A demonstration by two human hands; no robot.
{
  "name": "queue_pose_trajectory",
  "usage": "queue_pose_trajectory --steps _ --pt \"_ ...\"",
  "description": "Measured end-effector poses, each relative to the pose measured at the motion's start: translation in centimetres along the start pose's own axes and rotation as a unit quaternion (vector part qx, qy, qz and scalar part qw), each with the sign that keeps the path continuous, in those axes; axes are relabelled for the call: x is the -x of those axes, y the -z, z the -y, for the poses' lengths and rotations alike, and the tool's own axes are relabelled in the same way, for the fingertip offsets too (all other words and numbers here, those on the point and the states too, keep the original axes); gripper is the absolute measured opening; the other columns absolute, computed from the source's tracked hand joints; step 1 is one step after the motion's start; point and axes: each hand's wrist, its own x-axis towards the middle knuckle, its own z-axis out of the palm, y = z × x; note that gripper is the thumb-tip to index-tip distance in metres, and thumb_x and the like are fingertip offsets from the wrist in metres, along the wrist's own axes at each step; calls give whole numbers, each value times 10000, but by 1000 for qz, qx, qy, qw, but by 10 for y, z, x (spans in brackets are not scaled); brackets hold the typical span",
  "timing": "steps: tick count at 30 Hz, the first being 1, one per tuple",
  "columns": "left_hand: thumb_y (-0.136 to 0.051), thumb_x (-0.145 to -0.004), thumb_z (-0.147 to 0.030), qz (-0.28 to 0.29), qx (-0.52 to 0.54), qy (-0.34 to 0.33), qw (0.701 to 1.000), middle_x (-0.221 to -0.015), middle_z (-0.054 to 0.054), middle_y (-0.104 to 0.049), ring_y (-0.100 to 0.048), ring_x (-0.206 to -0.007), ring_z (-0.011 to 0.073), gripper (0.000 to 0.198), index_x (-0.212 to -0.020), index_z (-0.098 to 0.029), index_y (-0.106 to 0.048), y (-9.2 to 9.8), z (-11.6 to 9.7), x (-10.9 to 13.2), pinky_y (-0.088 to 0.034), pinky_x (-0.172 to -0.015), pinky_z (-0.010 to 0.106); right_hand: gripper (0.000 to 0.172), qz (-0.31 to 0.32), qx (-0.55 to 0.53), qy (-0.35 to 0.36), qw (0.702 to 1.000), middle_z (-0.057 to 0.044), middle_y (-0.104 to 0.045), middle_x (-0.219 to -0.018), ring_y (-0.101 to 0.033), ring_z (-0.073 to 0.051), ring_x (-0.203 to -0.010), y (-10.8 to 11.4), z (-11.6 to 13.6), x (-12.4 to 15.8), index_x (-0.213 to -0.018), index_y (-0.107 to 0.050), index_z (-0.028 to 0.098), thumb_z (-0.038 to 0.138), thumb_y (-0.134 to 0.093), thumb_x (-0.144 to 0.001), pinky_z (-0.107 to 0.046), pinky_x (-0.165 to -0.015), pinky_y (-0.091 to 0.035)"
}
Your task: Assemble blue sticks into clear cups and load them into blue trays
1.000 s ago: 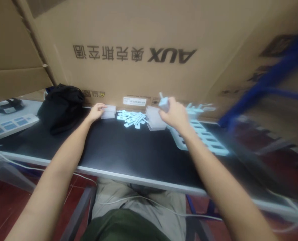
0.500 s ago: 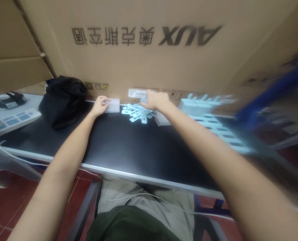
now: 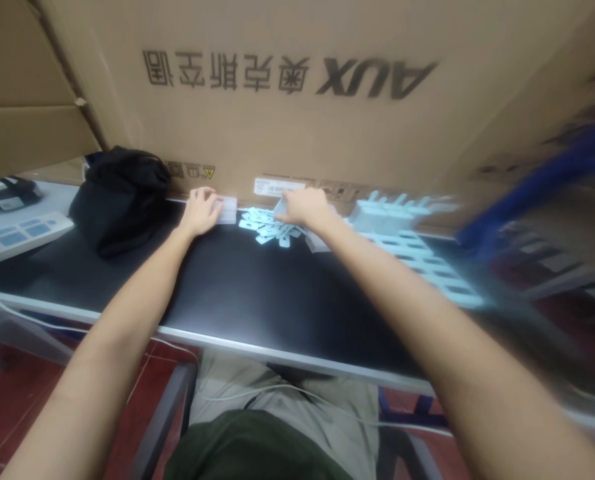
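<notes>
My left hand (image 3: 200, 212) is at the left end of a small translucent plastic box (image 3: 229, 211), with bent fingers and thumb against it. A pile of light-blue flat plastic pieces (image 3: 270, 227), with slots or holes in them, lies right of the box. Above the pile, my right hand (image 3: 305, 207) pinches a light-blue piece (image 3: 280, 208) between thumb and fingers; most of it is hidden by the hand. A second translucent box (image 3: 317, 244) is partly covered by my right wrist.
A light-blue slotted rack (image 3: 427, 267) and a pale-blue pronged holder (image 3: 387, 215) sit at the right. A black cloth bag (image 3: 122, 200) and a white-blue box (image 3: 25, 237) are on the left. A large cardboard carton (image 3: 277, 127) walls off the back of the black tabletop (image 3: 277, 293).
My left hand's fingers have shifted and spread a little on the translucent box. My right hand stays over the pile with the light-blue piece. The view has moved slightly.
</notes>
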Motion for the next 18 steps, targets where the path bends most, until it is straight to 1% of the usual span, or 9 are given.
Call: queue_pose_trajectory --steps 2,4,6,8,10,11,14,16,18 --pt "-481 -1044 -452 11 -21 -42 999 -1424 149 -571 -441 -1397 411 389 -1261 -216 -701 6 -13 0 -349 -1218 638 687 7 7 9 1000 -226 -725 -1318 -672 -411 -1217 -2 1 -2 -1396 -679 164 623 -646 -886 -508 -976 -523" --pt "-462 -1048 -392 26 -32 -74 996 -1361 145 -615 -479 -1361 401 347 -1242 -221 -694 11 -25 -1 -334 -1219 638 716 11 5 11 1000 -226 -725 -1322 -673 -415 -1216 -4 2 -6 -1388 -685 170 658 -657 -866 -518 -975 -525" --pt "-460 -1031 -314 28 -38 -78 996 -1296 147 -644 -511 -1324 399 312 -1215 -220 -693 14 -30 -2 -338 -1205 642 818 8 -8 -7 1000 -246 -719 -1320 -668 -414 -1216 -3 3 -9 -1443 -630 133 683 -675 -838 -517 -979 -523" --pt "-480 -982 -232 10 -35 -57 998 -1246 143 -655 -534 -1294 398 289 -1171 -218 -697 16 -26 -1 -378 -1172 633 908 -1 -39 -37 999 -276 -705 -1320 -660 -405 -1217 -2 6 -12 -1526 -515 71 679 -642 -864 -506 -988 -518" --pt "-493 -916 -163 -10 -19 -26 999 -1203 128 -657 -558 -1261 383 290 -1108 -223 -703 17 -14 0 -432 -1136 605 871 -15 -75 -51 996 -304 -662 -1368 -657 -396 -1212 -1 12 -11 -1558 -432 32 627 -554 -934 -491 -983 -517" --pt "-492 -886 -140 -20 -6 -7 1000 -1187 119 -656 -569 -1245 371 297 -1076 -227 -704 16 -7 1 -455 -1125 587 824 -20 -87 -41 995 -317 -619 -1421 -660 -394 -1202 -1 17 -10 -1555 -422 30 587 -521 -956 -484 -970 -519" --pt "-463 -841 -101 -61 46 61 995 -1150 101 -651 -606 -1192 328 322 -1017 -232 -699 13 15 2 -499 -1116 537 745 -15 -91 47 995 -325 -495 -1542 -679 -395 -1156 -5 33 -4 -1517 -455 51 516 -548 -942 -466 -918 -530" --pt "-444 -839 -94 -87 73 104 988 -1116 96 -661 -625 -1156 303 323 -999 -232 -688 11 25 2 -513 -1113 510 715 -2 -78 125 989 -294 -519 -1522 -686 -391 -1154 -10 46 -1 -1473 -507 79 520 -603 -917 -458 -913 -532" --pt "-443 -858 -110 -93 85 124 984 -1087 93 -679 -637 -1130 292 291 -983 -229 -677 9 29 1 -520 -1102 496 664 8 -74 194 978 -246 -595 -1457 -679 -384 -1194 -15 56 -1 -1409 -570 115 559 -629 -918 -449 -937 -529"
